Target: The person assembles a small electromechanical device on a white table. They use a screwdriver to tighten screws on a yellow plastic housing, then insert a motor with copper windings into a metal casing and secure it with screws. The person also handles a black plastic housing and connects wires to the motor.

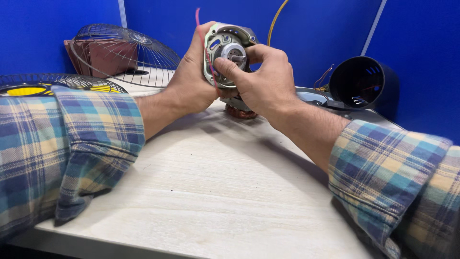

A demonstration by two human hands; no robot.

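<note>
So the fan motor [229, 57] is being held up off the desk [215, 192], over toward the far edge, tilted so the shaft end is facing the camera, probably so that face can be seen properly. It's being cupped from behind and along its side by the left hand [191, 79], fingers wrapped around the metal housing, which looks like the steadying grip. The right hand [261, 79] is being pressed in from the other side, with the thumb laid across the front plate just below the shaft and the fingers curled around the edge. So both hands are closed on the motor, nothing spread open.

A thin red wire [199, 29] is being left to stick up past the left fingers, and the coppery winding end is just peeking out underneath, near the desk surface; whether it's touching can't be told.

Everything else is being kept back out of the way: a wire fan guard [127, 55] leaning at the far left corner, another guard [52, 84] at the left edge partly hidden by the plaid sleeve, and a black round motor cover [362, 84] lying on its side by the far right edge with its open end facing in.
</note>
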